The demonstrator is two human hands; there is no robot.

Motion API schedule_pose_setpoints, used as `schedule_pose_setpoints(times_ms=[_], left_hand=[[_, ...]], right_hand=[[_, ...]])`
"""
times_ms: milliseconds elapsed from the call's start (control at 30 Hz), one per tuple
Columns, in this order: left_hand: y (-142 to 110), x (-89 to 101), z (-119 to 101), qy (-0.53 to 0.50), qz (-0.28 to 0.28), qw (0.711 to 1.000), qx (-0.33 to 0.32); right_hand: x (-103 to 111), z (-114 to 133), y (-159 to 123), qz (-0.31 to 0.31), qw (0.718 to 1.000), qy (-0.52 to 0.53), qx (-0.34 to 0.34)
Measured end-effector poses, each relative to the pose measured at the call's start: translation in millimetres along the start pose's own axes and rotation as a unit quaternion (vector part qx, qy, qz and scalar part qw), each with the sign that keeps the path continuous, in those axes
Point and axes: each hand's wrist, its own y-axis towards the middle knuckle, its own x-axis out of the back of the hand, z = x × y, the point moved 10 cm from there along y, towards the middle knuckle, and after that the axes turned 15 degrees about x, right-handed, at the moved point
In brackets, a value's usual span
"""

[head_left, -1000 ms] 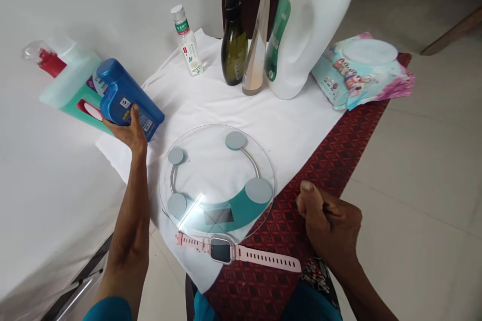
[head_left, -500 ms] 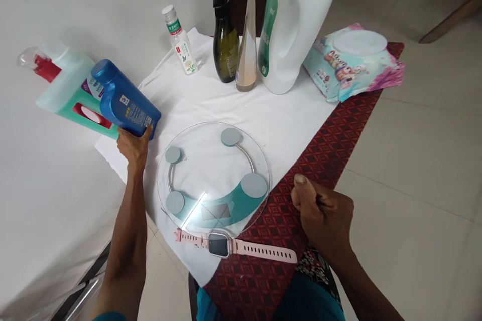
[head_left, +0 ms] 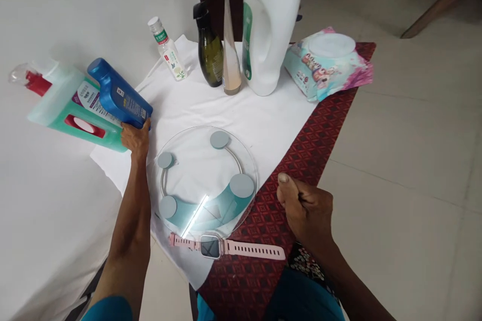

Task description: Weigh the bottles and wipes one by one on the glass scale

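My left hand (head_left: 136,138) is closed around the lower end of a blue bottle (head_left: 122,95), which leans to the left with its cap up. Behind it, and touching or nearly so, stands a large green detergent bottle (head_left: 86,110) with a red and clear cap. My right hand (head_left: 307,208) makes a fist, thumb on top, above the red patterned cloth; nothing shows in it. Between my hands lies a round glass scale (head_left: 196,218) with grey discs. A pink-strapped smartwatch (head_left: 211,246) is stretched out along the scale's near edge.
Along the far side stand a small clear bottle (head_left: 171,55), a dark green pump bottle (head_left: 211,52), a tapered bottle (head_left: 231,72) and a big white jug (head_left: 267,25). A wipes pack (head_left: 320,72) lies at the right. White cloth (head_left: 259,125) covers much of the table; a wall (head_left: 56,200) borders the left.
The view has shifted, so most things sit further left in the picture. My left hand and the blue bottle have moved slightly away from me. The right fist keeps its shape.
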Motion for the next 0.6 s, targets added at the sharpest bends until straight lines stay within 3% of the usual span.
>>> schedule_pose_setpoints(times_ms=[133, 333, 600], left_hand=[[-11, 5.9, 1, 0.024, 0.011, 1.000, -0.004], [-6, 8.3, -2, 0.036, 0.013, 0.997, -0.061], [6, -6.1, -21, 0.007, 0.022, 0.999, -0.046]], right_hand=[[0, 0, 0, 0.004, 1.000, 0.005, 0.007], [2, -1, 1, -0.006, 1.000, 0.015, 0.015], [0, -3, -2, 0.004, 1.000, 0.013, -0.013]])
